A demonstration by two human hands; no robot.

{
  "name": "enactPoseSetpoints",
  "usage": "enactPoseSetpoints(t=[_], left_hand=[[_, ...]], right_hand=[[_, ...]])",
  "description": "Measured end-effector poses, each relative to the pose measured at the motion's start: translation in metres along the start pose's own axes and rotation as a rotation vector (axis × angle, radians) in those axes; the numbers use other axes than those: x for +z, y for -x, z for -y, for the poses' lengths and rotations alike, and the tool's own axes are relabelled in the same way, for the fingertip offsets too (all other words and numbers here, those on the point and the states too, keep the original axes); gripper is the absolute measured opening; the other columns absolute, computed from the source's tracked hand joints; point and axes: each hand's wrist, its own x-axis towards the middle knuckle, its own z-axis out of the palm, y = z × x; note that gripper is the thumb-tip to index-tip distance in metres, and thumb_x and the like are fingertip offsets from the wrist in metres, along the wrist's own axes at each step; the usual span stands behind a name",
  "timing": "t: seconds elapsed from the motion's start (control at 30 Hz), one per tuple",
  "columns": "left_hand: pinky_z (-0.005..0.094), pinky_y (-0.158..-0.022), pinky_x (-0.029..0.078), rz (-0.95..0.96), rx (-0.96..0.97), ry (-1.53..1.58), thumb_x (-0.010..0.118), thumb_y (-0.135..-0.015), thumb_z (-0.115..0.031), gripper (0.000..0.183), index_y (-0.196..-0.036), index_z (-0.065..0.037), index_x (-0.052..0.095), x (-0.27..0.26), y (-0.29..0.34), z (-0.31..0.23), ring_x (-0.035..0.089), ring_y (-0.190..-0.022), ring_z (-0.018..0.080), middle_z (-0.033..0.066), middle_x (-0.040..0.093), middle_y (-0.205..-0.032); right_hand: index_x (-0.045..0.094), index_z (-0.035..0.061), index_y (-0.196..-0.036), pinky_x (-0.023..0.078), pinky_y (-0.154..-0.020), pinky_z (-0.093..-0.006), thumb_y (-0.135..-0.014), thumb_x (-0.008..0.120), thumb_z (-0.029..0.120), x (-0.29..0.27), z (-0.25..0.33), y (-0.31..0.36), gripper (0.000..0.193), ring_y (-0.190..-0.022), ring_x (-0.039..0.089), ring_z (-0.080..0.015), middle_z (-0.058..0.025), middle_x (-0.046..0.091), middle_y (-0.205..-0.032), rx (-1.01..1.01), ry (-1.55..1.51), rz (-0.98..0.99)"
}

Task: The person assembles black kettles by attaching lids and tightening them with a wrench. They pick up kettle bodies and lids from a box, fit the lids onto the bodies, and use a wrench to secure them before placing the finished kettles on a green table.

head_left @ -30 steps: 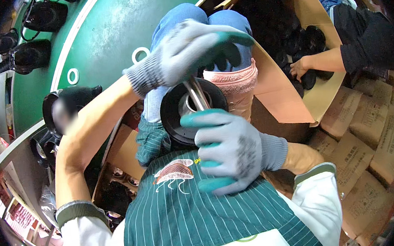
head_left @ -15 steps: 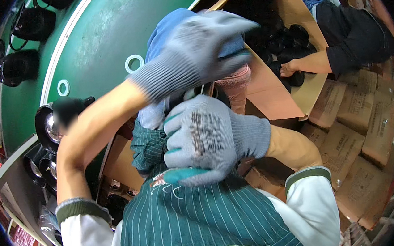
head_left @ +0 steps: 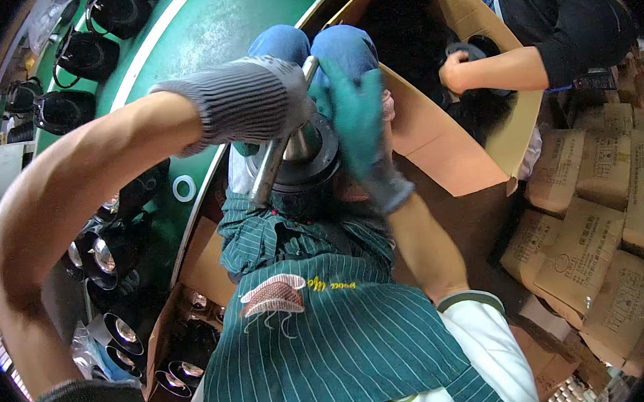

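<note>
left hand on metal bar (tilted)

The left glove is grey with a ribbed cuff; the right glove shows teal-green, grey at the wrist. The metal bar is silver — the round part black. White pinstripes line the dark-green apron — its embroidered motif white and reddish-brown.

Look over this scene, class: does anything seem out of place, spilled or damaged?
Nothing appears spilled or damaged. Perhaps slightly odd: one white ring lies loose on the green work surface, with no other ring beside it.
</note>
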Motion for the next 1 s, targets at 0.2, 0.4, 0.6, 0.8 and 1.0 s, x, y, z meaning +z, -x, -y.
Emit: enactPoseSetpoints(t=[0.2,0.4,0.6,0.8,1.0], left_hand=[[0.0416,-0.099,0.053,-0.055,-0.425,0.048,0.055,-0.097,-0.051,0.073,-0.137,0.010,0.053,0.039,-0.027,-0.028,0.065,-0.117,0.0365,0.0260,0.067,-0.123],[0.0459,-0.081,0.058,-0.320,-0.195,0.014,0.064,-0.090,-0.059,0.083,-0.123,0.015,0.044,0.058,-0.019,-0.024,0.072,-0.095,0.0402,0.0289,0.071,-0.102],[0.0493,-0.082,0.056,-0.341,-0.054,-0.030,0.068,-0.090,-0.057,0.076,-0.122,0.008,0.043,0.070,-0.006,-0.015,0.070,-0.092,0.0433,0.0291,0.068,-0.104],[0.0493,-0.083,0.055,-0.237,0.055,0.096,0.072,-0.088,-0.046,0.077,-0.140,-0.003,0.036,0.064,-0.003,-0.009,0.069,-0.097,0.0412,0.0247,0.066,-0.104],[0.0432,-0.085,0.056,-0.253,0.293,0.161,0.076,-0.085,-0.036,0.089,-0.157,-0.017,0.028,0.072,-0.018,0.017,0.069,-0.103,0.0349,0.0141,0.067,-0.116]], right_hand=[[0.039,0.0001,-0.152,0.039,-0.114,-0.0383,-0.106,0.042,0.043,0.058,-0.030,-0.010,0.063,-0.125,0.057,-0.0277,-0.0192,0.055,-0.143,-0.208,-0.514,-0.307],[0.064,0.0060,-0.117,0.058,-0.082,-0.0364,-0.101,0.051,0.057,0.027,-0.005,-0.098,0.056,-0.090,0.070,-0.0261,-0.0121,0.072,-0.103,0.360,-1.833,0.609],[0.066,0.0109,-0.104,0.055,-0.071,-0.0315,-0.102,0.060,0.041,0.022,-0.005,-0.065,0.031,-0.072,0.066,-0.0187,-0.0025,0.066,-0.082,0.406,-1.666,0.355],[0.063,0.0126,-0.133,0.053,-0.091,-0.0325,-0.104,0.058,0.034,0.039,-0.036,-0.048,0.036,-0.098,0.063,-0.0148,-0.0003,0.065,-0.108,0.192,-1.382,-0.021],[0.057,0.0026,-0.133,0.048,-0.090,-0.0289,-0.107,0.049,0.034,0.049,-0.051,-0.025,0.041,-0.092,0.058,-0.0124,-0.0018,0.063,-0.102,0.153,-0.865,-0.238]])
